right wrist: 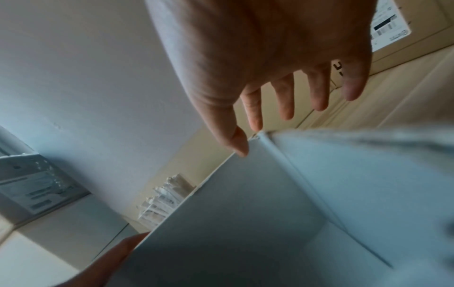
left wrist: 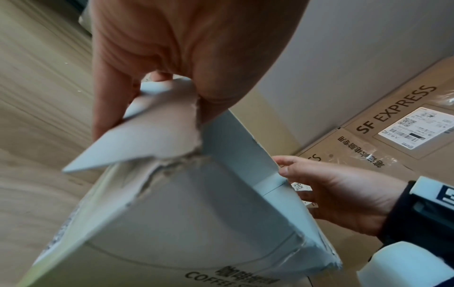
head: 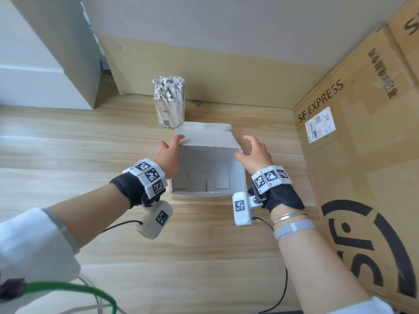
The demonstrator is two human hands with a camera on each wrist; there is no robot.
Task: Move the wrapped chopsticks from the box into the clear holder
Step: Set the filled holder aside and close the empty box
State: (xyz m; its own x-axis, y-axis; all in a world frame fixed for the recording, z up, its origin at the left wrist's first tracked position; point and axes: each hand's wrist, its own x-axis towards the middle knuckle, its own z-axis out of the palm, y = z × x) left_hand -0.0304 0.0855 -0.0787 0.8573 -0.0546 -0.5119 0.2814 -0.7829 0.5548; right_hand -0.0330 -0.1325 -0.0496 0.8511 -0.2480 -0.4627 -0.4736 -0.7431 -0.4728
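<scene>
Evidently both hands were at the rim of the box [head: 205, 177]. The left hand [head: 169, 156] gripped the box's left wall near its far corner, thumb inside and fingers curled outside, as the left wrist view showed beside a torn flap. The right hand [head: 255, 152] hovered spread wide at the right corner, fingers straight and holding nothing; its thumb tip lay at the box edge, though whether it touched I could not tell.

One box stood on the wooden surface [head: 68, 155], its top open and its far flap raised. Its floor showed only folded cardboard tabs; no chopsticks were visible inside. One clear holder [head: 169, 114] stood just beyond the box's far left corner, packed upright with wrapped chopsticks [head: 169, 87], too many and too tightly bunched to count.

By my judgement the transfer was finished or nearly so, and the step in hand was checking or putting aside the empty box. Done well, that meant steadying the box from both sides, lifting it straight so the raised flap did not knock the holder, and looking into the near corners hidden from the head view.

To the right stood two brown shipping cartons [head: 362, 155].
</scene>
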